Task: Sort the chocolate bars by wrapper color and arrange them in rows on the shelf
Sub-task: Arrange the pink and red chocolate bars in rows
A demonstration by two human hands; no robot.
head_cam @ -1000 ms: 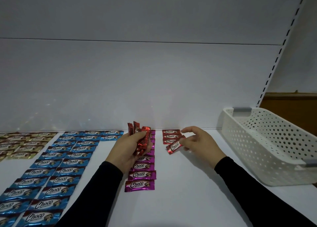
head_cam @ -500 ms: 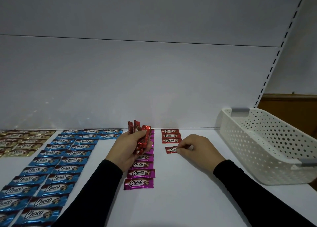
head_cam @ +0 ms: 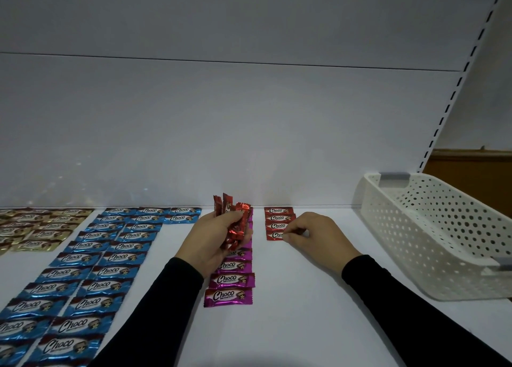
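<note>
A white shelf [head_cam: 291,325] holds chocolate bars in rows by colour: gold bars [head_cam: 30,228] at the back left corner, blue bars [head_cam: 91,267] beside them, a purple row [head_cam: 231,279] in the middle, and a short red row [head_cam: 278,222] near the back edge. The right hand [head_cam: 315,235] pinches the fourth red bar [head_cam: 274,235], which a second ago was tilted in the air and now lies flat at the row's front end. The left hand [head_cam: 219,237] grips a bundle of red bars [head_cam: 235,222] above the purple row. A white basket [head_cam: 443,242] sits at the right edge. Red sorting has barely begun.

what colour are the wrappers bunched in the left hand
Red foil, with dark brown patches; the bunch of bars in the left hand shows in the head view.
</note>
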